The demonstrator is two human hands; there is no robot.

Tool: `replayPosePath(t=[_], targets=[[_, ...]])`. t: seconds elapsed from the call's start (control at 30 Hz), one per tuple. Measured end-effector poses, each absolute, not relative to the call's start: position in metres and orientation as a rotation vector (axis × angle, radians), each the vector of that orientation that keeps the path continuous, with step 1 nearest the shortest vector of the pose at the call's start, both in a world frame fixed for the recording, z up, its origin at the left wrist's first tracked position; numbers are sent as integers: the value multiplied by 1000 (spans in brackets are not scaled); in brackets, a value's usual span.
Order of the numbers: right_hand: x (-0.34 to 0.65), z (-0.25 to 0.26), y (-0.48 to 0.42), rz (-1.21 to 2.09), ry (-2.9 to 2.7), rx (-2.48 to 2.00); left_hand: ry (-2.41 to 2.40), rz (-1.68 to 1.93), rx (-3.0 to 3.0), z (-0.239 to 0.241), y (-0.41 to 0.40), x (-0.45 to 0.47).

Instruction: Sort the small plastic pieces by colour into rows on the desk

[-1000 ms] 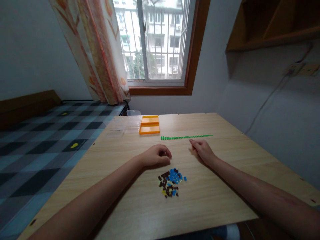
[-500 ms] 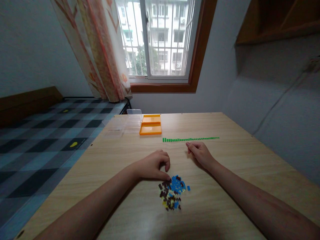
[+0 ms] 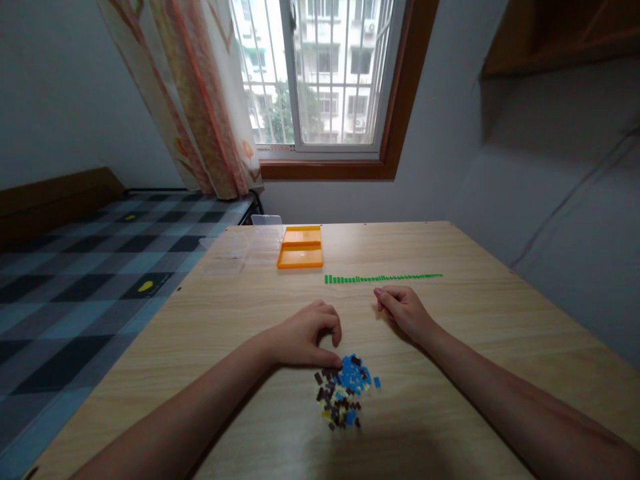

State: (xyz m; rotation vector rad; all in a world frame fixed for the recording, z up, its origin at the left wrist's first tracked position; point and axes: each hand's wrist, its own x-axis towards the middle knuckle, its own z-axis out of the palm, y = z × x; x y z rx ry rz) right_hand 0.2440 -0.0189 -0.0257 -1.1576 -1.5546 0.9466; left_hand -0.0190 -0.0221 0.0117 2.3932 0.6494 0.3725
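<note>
1. On the lower window track [image 3: 285, 149], small reddish marks look like print, but they are too small for reading.
2. On the checked bed cover [image 3: 90, 267], at your left, a dark patch [image 3: 159, 285] bears a yellow shape; its fine details are also too small to tell.
3. Toward the far edge of the worktop [image 3: 270, 420], an orange tray [image 3: 302, 245] with two compartments lies beside clear plastic boxes [image 3: 225, 259].
4. In front of the tray and to its right, green pieces [image 3: 383, 278] make one long row, with the larger ones at the left end.
5. The mixed heap [image 3: 351, 381] of blue, brown and yellow pieces lies near you; one blue piece [image 3: 377, 382] is just apart at its right.
6. Your left hand [image 3: 303, 338] has an open grip, its thumb at the upper edge of the heap and partly covering it.
7. Your right hand [image 3: 404, 310] has a closed grip near the row; whether something is inside, I cannot tell.
</note>
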Motion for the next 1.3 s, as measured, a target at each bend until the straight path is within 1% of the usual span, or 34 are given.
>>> replayPosePath(t=[0.33,0.6,0.7,0.87,1.03,1.17,1.3], targets=[[243,-20,-20,870,-1617,-1171,684,339,2401,13,-24,-19],[243,-22,-21,881,-1655,-1162,923,583,2135,3,-22,-23],[242,-22,-22,853,-1691,-1154,876,599,2254,8,-22,-28],[241,-23,-23,821,-1707,-1143,848,456,2528,17,-25,-37],[240,-24,-23,822,-1706,-1136,842,378,2658,19,-29,-37],[239,-25,-22,817,-1709,-1131,869,400,2689,17,-27,-37],[237,-25,-22,820,-1717,-1136,1000,490,2672,11,-23,-36]])
